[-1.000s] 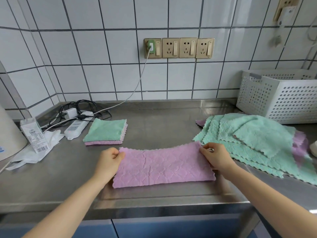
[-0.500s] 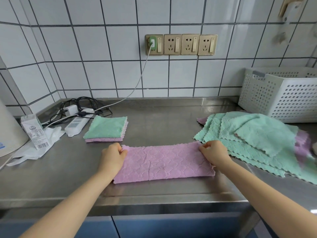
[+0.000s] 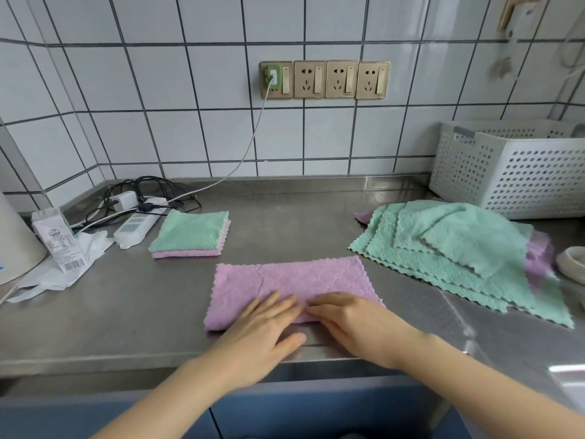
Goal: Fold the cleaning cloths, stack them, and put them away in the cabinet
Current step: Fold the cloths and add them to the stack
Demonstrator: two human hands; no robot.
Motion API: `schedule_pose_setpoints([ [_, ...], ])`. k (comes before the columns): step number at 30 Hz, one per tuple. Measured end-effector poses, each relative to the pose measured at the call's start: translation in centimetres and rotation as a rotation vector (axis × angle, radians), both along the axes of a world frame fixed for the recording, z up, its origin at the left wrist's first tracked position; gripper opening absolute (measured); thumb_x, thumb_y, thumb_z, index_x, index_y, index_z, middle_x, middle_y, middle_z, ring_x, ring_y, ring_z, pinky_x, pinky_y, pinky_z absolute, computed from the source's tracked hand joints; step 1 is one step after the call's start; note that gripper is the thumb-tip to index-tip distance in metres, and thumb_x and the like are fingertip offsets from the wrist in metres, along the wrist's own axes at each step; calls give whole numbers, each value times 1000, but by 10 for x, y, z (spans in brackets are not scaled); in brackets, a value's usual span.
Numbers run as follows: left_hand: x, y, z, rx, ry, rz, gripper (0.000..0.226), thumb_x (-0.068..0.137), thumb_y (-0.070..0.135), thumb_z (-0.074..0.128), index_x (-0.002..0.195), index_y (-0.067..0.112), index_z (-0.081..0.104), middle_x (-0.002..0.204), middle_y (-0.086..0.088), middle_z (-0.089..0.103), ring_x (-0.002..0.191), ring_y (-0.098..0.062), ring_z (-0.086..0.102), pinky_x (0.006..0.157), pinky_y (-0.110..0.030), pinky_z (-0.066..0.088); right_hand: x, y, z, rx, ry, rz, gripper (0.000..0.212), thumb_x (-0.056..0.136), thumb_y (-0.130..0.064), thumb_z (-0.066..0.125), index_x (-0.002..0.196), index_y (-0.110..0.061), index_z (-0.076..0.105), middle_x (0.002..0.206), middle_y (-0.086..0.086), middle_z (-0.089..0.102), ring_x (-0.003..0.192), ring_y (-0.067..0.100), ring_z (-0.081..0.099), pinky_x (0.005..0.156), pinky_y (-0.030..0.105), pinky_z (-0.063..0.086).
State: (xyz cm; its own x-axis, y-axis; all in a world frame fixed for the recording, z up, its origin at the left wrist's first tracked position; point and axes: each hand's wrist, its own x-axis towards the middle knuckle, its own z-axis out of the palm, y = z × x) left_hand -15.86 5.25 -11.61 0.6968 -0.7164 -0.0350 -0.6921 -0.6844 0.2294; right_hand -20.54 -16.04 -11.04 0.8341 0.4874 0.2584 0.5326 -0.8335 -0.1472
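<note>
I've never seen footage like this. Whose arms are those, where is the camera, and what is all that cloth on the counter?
No machine here: a person wears a camera on the head, so you look forward and down along their own bare arms. The left hand and right hand lie flat, fingers straight, pressing on a pink cloth folded into a long strip on the steel counter. Neither hand grips anything. To the left sits a small stack of folded cloths, green on top, pink beneath. To the right is a loose pile of unfolded cloths, mostly green, in front of a white perforated basket. At far left lie a power strip with cables, a small carton and a white plastic bag.
</note>
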Motion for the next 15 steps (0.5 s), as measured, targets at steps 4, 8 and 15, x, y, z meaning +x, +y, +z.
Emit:
schedule_pose_setpoints([
  [4,-6,28,-10,10,-22,21,86,70,76,-4,148,42,3,153,27,-12,138,9,-22,117,-25,-12,-15,-32,-12,-3,5,-98,38,97,-31,36,122,-21,62,130,-5,60,117,12,56,102,14,34],
  [8,-12,55,-16,-15,-60,98,91,66,83,-16,147,43,1,151,27,-15,137,10,-22,115,-24,-12,-29,-59,-16,20,-34,-193,56,99,-49,20,121,-22,64,130,-9,60,117,6,57,101,13,38],
  [15,-28,33,-9,-104,-160,186,104,66,78,-19,150,29,18,157,16,6,137,4,-10,113,-20,-12,-22,-61,-18,-207,-237,-258,9,82,-14,62,88,-17,67,90,-1,70,78,23,68,68,35,56],
])
